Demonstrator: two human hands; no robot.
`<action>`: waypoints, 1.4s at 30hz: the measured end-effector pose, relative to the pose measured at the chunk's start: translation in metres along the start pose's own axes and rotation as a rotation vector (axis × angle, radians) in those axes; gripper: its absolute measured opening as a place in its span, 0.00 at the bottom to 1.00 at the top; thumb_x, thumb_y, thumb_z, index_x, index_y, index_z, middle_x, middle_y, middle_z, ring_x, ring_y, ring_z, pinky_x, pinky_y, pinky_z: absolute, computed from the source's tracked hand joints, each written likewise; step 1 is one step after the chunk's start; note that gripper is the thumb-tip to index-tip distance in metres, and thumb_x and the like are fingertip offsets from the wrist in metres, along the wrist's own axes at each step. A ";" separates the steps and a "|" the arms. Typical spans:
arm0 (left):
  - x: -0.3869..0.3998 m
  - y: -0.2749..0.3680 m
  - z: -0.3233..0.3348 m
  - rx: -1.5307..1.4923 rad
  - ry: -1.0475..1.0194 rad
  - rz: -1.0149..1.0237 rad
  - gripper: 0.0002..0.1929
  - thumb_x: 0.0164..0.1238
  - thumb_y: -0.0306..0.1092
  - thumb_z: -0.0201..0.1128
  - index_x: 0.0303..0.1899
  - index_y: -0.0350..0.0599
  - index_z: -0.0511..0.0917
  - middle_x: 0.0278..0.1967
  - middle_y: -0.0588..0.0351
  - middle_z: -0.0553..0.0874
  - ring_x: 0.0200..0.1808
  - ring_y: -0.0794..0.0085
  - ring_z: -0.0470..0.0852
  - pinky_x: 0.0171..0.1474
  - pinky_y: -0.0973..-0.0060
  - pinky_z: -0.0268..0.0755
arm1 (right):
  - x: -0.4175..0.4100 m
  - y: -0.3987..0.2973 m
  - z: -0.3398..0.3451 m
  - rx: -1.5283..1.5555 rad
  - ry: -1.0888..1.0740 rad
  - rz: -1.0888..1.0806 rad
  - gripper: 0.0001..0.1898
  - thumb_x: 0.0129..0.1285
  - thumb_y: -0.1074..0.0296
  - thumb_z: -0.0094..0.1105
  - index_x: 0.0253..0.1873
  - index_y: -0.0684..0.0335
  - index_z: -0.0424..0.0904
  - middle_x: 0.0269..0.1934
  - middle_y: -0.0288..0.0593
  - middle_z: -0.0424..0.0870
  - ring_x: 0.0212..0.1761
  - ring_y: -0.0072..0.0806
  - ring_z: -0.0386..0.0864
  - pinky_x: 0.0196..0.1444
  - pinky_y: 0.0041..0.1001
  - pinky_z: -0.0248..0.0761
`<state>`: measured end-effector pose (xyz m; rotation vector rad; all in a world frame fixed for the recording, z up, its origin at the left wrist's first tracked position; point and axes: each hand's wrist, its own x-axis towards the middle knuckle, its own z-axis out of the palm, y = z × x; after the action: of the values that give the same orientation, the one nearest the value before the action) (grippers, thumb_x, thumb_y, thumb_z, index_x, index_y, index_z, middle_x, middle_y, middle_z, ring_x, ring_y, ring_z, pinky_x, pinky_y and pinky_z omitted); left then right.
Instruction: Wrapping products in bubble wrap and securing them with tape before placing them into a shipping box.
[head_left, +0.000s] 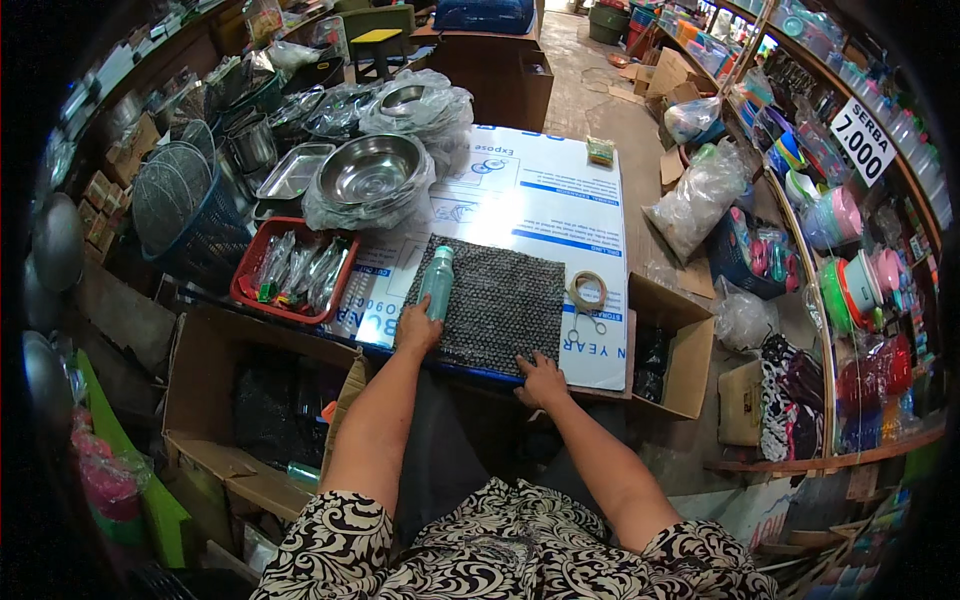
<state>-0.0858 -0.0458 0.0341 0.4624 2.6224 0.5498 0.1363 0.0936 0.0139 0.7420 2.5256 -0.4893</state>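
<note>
A sheet of black bubble wrap (499, 300) lies flat near the front edge of a table covered with a white printed board (570, 225). On the sheet's left part lies a green translucent bottle (437, 281) with a pale cap, pointing away from me. My left hand (418, 327) grips its lower end. My right hand (543, 381) rests with spread fingers on the sheet's near right corner and holds nothing. Just right of the sheet are a roll of tape (587, 291) and a pair of scissors (586, 324), whose finger loops show; their blades are hard to make out.
At the table's left stand a red basket (238, 289) of bagged utensils, wrapped steel basins (369, 176) and a metal tray (294, 171). A small packet (600, 150) lies at the far right. Cardboard boxes stand at left (247, 469) and right (686, 375). Shelves of plasticware line the right side.
</note>
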 end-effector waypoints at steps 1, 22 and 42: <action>0.001 0.000 -0.002 -0.008 -0.006 -0.013 0.32 0.58 0.40 0.64 0.66 0.62 0.64 0.56 0.47 0.73 0.58 0.54 0.73 0.59 0.62 0.68 | 0.003 -0.004 -0.007 0.029 -0.043 0.014 0.35 0.56 0.53 0.61 0.68 0.48 0.60 0.70 0.48 0.54 0.71 0.46 0.53 0.69 0.44 0.52; 0.071 -0.076 0.024 -0.503 0.079 0.003 0.29 0.52 0.42 0.64 0.58 0.45 0.70 0.53 0.41 0.74 0.57 0.48 0.72 0.59 0.61 0.66 | 0.129 -0.150 -0.059 0.437 0.314 -0.203 0.22 0.57 0.49 0.61 0.56 0.49 0.78 0.53 0.56 0.72 0.56 0.49 0.72 0.57 0.38 0.68; 0.095 -0.029 0.014 -0.389 0.031 0.030 0.22 0.57 0.46 0.63 0.45 0.35 0.80 0.42 0.39 0.83 0.46 0.52 0.82 0.51 0.64 0.72 | 0.132 -0.143 -0.078 0.350 0.170 -0.030 0.22 0.56 0.52 0.61 0.57 0.36 0.77 0.50 0.50 0.80 0.52 0.45 0.78 0.56 0.39 0.70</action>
<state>-0.1672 -0.0293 -0.0221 0.3690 2.4545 1.0558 -0.0705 0.0701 0.0395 0.9055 2.6427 -0.9311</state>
